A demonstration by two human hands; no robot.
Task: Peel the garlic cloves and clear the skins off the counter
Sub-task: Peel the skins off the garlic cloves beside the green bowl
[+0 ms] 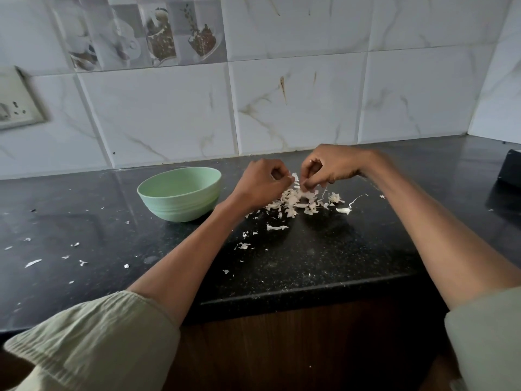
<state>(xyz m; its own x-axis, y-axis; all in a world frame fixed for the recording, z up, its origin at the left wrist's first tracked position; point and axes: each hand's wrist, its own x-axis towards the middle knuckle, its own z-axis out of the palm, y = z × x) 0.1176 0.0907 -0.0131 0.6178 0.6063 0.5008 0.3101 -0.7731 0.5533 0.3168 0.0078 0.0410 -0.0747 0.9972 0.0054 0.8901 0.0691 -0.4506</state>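
Over the skins [296, 200] heaped on the counter [324, 255], left hand [260, 179] and right hand [328, 167] both pinch a bit of skin, probably peeling there so scraps drop together (bowl [180, 193] just left, contents hidden).
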